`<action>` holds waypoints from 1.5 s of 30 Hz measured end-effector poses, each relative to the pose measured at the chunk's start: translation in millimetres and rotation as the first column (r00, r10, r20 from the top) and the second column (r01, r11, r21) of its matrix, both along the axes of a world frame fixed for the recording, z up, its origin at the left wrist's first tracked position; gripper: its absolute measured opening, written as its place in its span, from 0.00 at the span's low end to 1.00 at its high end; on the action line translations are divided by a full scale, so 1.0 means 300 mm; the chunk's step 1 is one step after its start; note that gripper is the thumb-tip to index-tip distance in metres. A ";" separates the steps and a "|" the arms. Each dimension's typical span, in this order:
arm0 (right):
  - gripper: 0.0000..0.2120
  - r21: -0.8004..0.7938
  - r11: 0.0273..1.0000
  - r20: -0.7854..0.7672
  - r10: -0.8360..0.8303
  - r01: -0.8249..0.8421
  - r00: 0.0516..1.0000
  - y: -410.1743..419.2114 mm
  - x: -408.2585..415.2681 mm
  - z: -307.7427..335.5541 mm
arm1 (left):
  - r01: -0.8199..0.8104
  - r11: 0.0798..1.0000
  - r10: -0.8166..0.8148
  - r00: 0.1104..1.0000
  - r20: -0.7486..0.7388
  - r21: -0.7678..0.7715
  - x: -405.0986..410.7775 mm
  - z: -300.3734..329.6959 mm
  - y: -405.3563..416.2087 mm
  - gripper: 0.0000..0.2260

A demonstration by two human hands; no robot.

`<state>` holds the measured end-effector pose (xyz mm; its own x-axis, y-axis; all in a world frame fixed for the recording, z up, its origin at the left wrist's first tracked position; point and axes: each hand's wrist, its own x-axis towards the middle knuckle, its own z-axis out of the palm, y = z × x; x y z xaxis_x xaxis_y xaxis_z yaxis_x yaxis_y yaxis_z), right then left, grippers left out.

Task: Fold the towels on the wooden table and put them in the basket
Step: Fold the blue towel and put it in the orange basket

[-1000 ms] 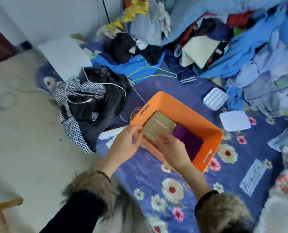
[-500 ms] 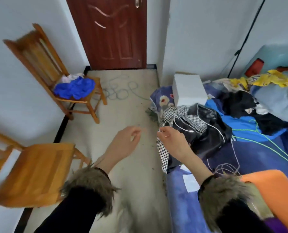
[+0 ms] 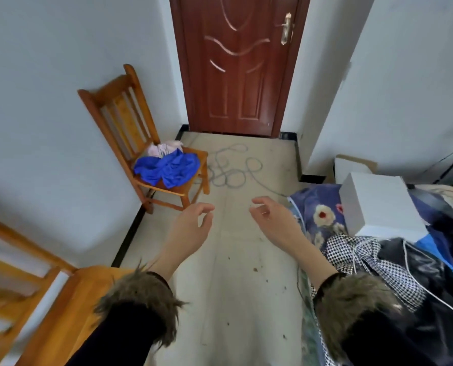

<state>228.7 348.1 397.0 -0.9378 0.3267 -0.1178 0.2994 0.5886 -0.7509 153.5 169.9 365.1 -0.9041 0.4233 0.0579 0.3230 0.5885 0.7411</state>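
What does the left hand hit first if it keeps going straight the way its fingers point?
Likely the wooden chair holding the blue cloth. The left hand is empty, fingers loosely curled, pointing up and ahead over bare floor. Nothing shows in between, though depth from this single view is uncertain.

a second ago both hands were in the orange basket, setting down a folded towel. now the view has swung away and the basket is out of sight. the left hand and right hand are out over the floor, empty, fingers loosely curled. the chair with the blue cloth now sits nearer the middle.
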 end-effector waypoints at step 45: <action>0.13 -0.078 0.879 0.452 0.451 -0.470 0.770 0.104 -2.604 -1.041 | -0.326 0.799 0.577 0.655 0.488 -0.506 -2.246 -1.190 0.136 0.20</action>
